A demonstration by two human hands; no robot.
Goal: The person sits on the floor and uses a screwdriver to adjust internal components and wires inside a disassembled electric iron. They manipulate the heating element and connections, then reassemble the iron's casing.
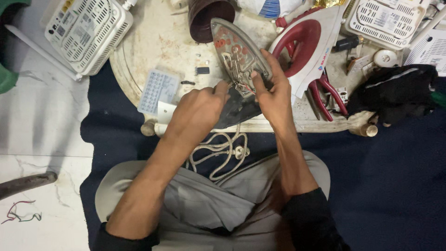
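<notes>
The opened iron base (237, 60) stands tilted at the round table's (153, 42) near edge — left hand (197, 111) fingers curled on its lower end, right hand (274, 95) fingers clamped on its side. A pale blue blister pack (158, 91) lies left; the red-and-white iron cover's (309, 46) label is partly hidden — wiring detail indistinct.

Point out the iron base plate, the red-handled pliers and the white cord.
iron base plate (234, 51), head view, upper inner face.
red-handled pliers (335, 95), head view, right handle.
white cord (223, 153), head view, looped part.
</notes>
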